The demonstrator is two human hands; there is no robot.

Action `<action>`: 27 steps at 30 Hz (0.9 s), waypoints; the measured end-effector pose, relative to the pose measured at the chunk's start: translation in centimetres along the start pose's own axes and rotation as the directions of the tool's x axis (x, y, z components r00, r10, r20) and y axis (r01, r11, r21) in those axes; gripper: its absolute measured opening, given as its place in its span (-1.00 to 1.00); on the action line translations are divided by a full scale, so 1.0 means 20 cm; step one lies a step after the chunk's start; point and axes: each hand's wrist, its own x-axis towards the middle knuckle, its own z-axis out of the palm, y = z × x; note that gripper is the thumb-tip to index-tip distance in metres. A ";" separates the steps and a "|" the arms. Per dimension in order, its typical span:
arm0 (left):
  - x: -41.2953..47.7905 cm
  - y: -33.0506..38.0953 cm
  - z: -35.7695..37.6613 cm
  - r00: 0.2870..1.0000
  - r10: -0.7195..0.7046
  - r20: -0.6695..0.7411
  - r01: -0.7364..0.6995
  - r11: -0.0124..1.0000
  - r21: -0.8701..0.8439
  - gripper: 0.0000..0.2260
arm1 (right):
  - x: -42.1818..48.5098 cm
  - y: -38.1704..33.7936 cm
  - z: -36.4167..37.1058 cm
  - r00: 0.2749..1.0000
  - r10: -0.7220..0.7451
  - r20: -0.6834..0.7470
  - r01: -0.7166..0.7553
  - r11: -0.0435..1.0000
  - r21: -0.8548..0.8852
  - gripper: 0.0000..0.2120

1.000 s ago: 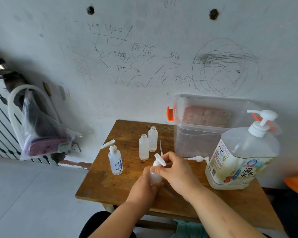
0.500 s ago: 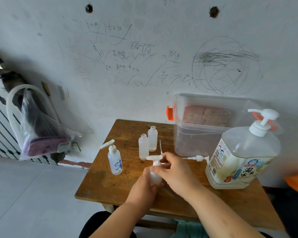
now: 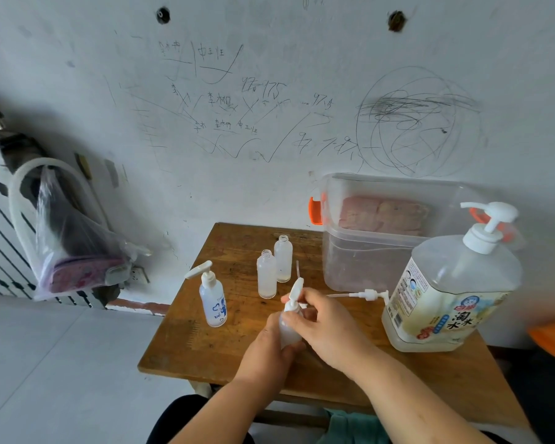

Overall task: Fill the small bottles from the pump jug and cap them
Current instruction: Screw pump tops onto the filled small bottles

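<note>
I see a brown wooden table (image 3: 234, 350), white pump jug (image 3: 452, 293), blue-printed bottle (image 3: 212, 302), orange-handled clear box (image 3: 382, 238).

A small wooden table (image 3: 225, 354) stands against the wall. Toward its left edge a capped pump bottle (image 3: 212, 302) with blue print stands upright. Near the middle, an uncapped small bottle (image 3: 266, 277) and a second uncapped bottle (image 3: 283, 259) stand just beside each other. A clear storage box (image 3: 366, 261) sits at the back right, with the large pump jug (image 3: 446, 299) in front of it. A loose pump head (image 3: 367, 294) lies touching the jug's base, its tube pointing left.
</note>
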 end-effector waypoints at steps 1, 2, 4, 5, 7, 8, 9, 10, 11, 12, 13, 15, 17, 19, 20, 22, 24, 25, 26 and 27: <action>0.00 0.00 0.00 1.000 -0.003 0.003 0.003 1.000 0.009 -0.55 | 0.00 0.00 0.00 1.000 0.015 -0.026 -0.015 1.000 -0.011 -0.63; 0.00 0.01 0.00 1.000 -0.016 0.005 0.016 1.000 0.015 -0.55 | 0.00 0.00 0.00 0.997 0.040 -0.061 -0.041 0.999 -0.026 -0.56; 0.00 0.01 0.00 0.999 -0.039 0.010 0.039 0.999 0.020 -0.57 | 0.00 -0.01 0.01 0.996 0.061 -0.072 -0.064 0.997 -0.031 -0.49; 0.00 0.01 0.00 0.999 -0.039 0.013 0.038 0.999 0.014 -0.58 | 0.00 0.00 0.00 0.998 0.049 -0.042 -0.049 0.999 -0.008 -0.51; -0.01 0.01 0.00 1.000 -0.021 0.012 0.021 1.000 -0.004 -0.57 | -0.01 0.00 0.00 1.000 0.018 0.006 -0.018 0.999 0.042 -0.58; -0.01 0.01 0.00 1.000 -0.012 0.012 0.012 1.000 -0.001 -0.55 | -0.02 0.00 -0.01 1.000 0.014 -0.004 -0.014 0.999 0.035 -0.61; -0.01 0.01 0.00 1.000 -0.009 0.011 0.009 1.000 0.007 -0.55 | -0.01 0.01 0.00 0.999 0.021 -0.031 -0.021 1.000 0.018 -0.65; -0.01 0.00 0.00 1.000 -0.011 0.009 0.011 1.000 0.009 -0.55 | -0.01 0.01 0.00 0.998 0.030 -0.058 -0.030 1.000 0.003 -0.68; -0.01 0.00 0.01 1.000 -0.013 0.009 0.013 1.000 0.005 -0.55 | -0.01 0.00 0.00 0.997 0.038 -0.068 -0.038 0.999 -0.002 -0.69; -0.01 0.00 0.01 1.000 -0.014 0.007 0.014 1.000 0.001 -0.55 | -0.01 0.00 0.00 0.998 0.038 -0.057 -0.037 0.999 0.009 -0.67; -0.01 0.00 0.01 1.000 -0.011 0.006 0.011 1.000 -0.003 -0.55 | -0.02 0.00 -0.01 0.999 0.024 -0.034 -0.023 0.999 0.031 -0.66; -0.01 0.00 0.01 1.000 0.000 0.004 0.000 1.000 -0.006 -0.54 | -0.03 0.00 -0.02 1.000 -0.003 0.004 0.003 0.999 0.048 -0.62; -0.01 -0.01 0.01 1.000 0.010 -0.002 -0.010 1.000 0.003 -0.53 | -0.03 -0.01 -0.02 1.000 0.010 -0.015 -0.010 1.000 0.028 -0.62; -0.01 -0.01 0.01 1.000 0.021 -0.012 -0.021 1.000 0.011 -0.54 | -0.03 0.00 0.00 0.998 0.014 -0.064 -0.013 1.000 0.014 -0.68; -0.01 -0.01 0.01 1.000 0.027 -0.015 -0.027 1.000 0.007 -0.55 | -0.03 -0.01 0.01 0.996 0.011 -0.085 -0.011 1.000 0.001 -0.72; -0.01 -0.02 0.02 0.999 0.030 -0.015 -0.030 1.000 0.000 -0.57 | -0.02 -0.01 0.04 0.991 0.015 -0.130 -0.016 1.000 -0.009 -0.77; -0.01 -0.02 0.02 1.000 0.011 -0.020 -0.011 1.000 0.013 -0.59 | -0.02 -0.01 0.05 0.985 0.024 -0.170 -0.026 1.000 -0.012 -0.78; 0.00 -0.02 0.02 1.000 0.004 -0.027 -0.004 1.000 0.022 -0.60 | -0.02 -0.02 0.06 0.983 0.024 -0.185 -0.027 0.999 -0.018 -0.78; 0.00 -0.03 0.02 1.000 0.003 -0.031 -0.002 1.000 0.028 -0.61 | -0.02 -0.02 0.07 0.980 0.020 -0.199 -0.025 0.999 -0.025 -0.78; 0.00 -0.03 0.02 0.999 0.005 -0.034 -0.004 0.999 0.032 -0.61 | -0.02 -0.02 0.08 0.977 0.017 -0.211 -0.024 0.999 -0.032 -0.78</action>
